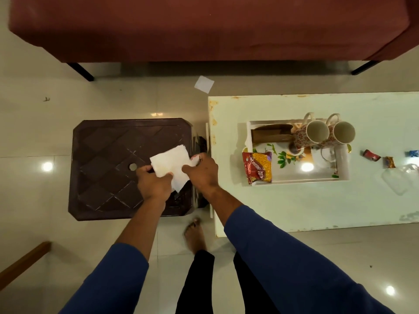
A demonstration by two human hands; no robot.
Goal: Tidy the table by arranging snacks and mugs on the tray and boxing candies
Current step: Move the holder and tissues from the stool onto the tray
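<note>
from up here i see both hands over the dark brown plastic stool with a diamond-patterned top (113,164), just beside the pale green table (294,200). the left hand (154,184) has its grip pinched shut on the near corner of a thin white paper napkin (170,163), and the right hand (203,172) has its grip closed on the napkin's right edge, so the sheet is held between the two. it looks limp and nearly weightless; i'd judge it will tear or crumple if pulled hard, so edges and corners are the place to hold it. on the table sits the white rectangular tray with a floral print (294,181), carrying two floral ceramic mugs lying on their sides (324,134), a brown flat packet (271,133) and a red and yellow snack pouch (257,166) hanging over the tray's left rim. the mugs are hard and breakable, best taken by the handle or body; the pouch is light, crinkly and probably slippery. three small wrapped candies (388,162) lie on the table right of the tray, near a clear plastic box (401,177); they are tiny and need a fingertip pinch. another white paper square (204,83) lies on the floor.
</note>
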